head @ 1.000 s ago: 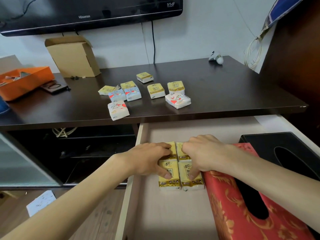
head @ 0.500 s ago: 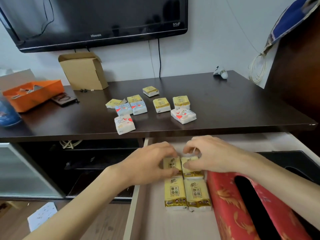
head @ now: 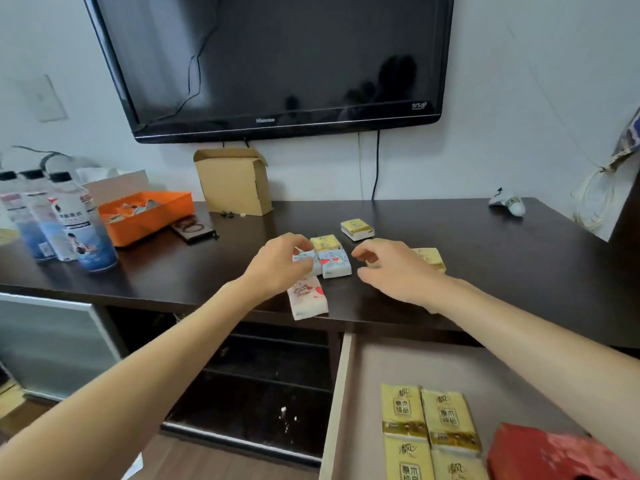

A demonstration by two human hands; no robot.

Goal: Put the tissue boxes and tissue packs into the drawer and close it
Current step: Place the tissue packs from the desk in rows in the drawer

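Observation:
The open drawer [head: 341,403] holds several yellow tissue packs [head: 403,408] and a red tissue box [head: 543,452] at the lower right. On the dark table [head: 502,268] lie more small packs: a white one with red hearts [head: 306,297] at the front edge, a light blue one [head: 334,265], and yellow ones [head: 356,228]. My left hand [head: 278,266] hovers over a blue pack with its fingers curled around it; a firm grip is not clear. My right hand [head: 394,268] reaches over the table, fingers apart, covering part of a yellow pack [head: 431,258].
A wall-mounted television [head: 277,64] hangs above the table. A cardboard box [head: 233,181], an orange tray [head: 145,214], a dark wallet-like item [head: 194,228] and several bottles [head: 74,223] stand at the left. A small white toy [head: 507,202] lies at the back right.
Both hands have left the yellow packs in the drawer and reached up onto the table over the loose packs. The camera has tilted upward.

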